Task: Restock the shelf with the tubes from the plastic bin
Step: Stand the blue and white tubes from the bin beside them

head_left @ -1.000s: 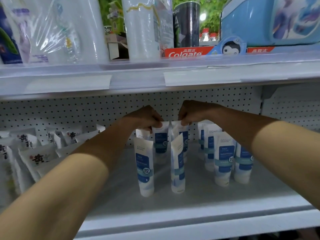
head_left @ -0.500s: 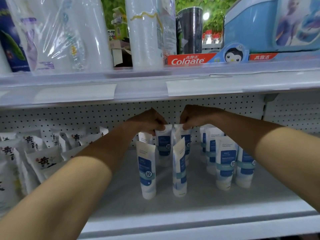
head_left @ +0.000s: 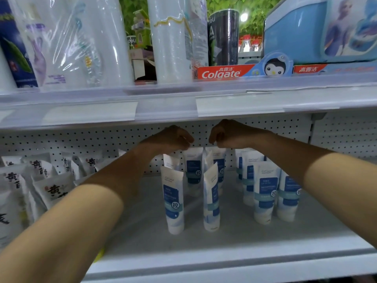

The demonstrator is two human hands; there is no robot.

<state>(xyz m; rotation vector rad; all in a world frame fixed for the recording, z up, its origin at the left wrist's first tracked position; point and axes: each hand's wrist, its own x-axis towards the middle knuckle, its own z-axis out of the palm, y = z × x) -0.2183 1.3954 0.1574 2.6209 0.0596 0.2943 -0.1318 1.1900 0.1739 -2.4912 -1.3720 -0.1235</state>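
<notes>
- Far left of the shelf [head_left: 142, 237]: a bunch of white pouches [head_left: 51, 188] with black characters, leaning on each other. They're a different product and take no part in this.
- The left hand [head_left: 171, 137] reaches in deep, fingers curled down and pinching the flat crimped top of the left back tube [head_left: 192, 170]. Grabbing it by the crimp makes sense to me, since that lets you stand it on its cap without knocking the neighbours.
- Just in front stand the two front tubes [head_left: 173, 201], cap down and upright. The right one is turned a bit sideways. Nobody is touching them.
- The right hand [head_left: 228, 133] mirrors the left, clenched on the crimp of the right back tube [head_left: 219, 166]. Both back tubes sit side by side near the pegboard [head_left: 71, 139], so my guess is the back row gets filled first.
- Further right is a tidy cluster of tubes [head_left: 265, 193], same blue-and-white label, already standing.
- Surface: a plain white shelf board with bare space between the groups and toward the front lip.
- The room looks like a shop aisle. The upper shelf [head_left: 265, 103] hangs low over the hands, so there's not much headroom. It holds plastic-wrapped rolls [head_left: 173, 37], a Colgate box [head_left: 222, 73] and a blue cooler [head_left: 306, 37].
- The plastic bin isn't in view, so I can't say how many tubes are left.
</notes>
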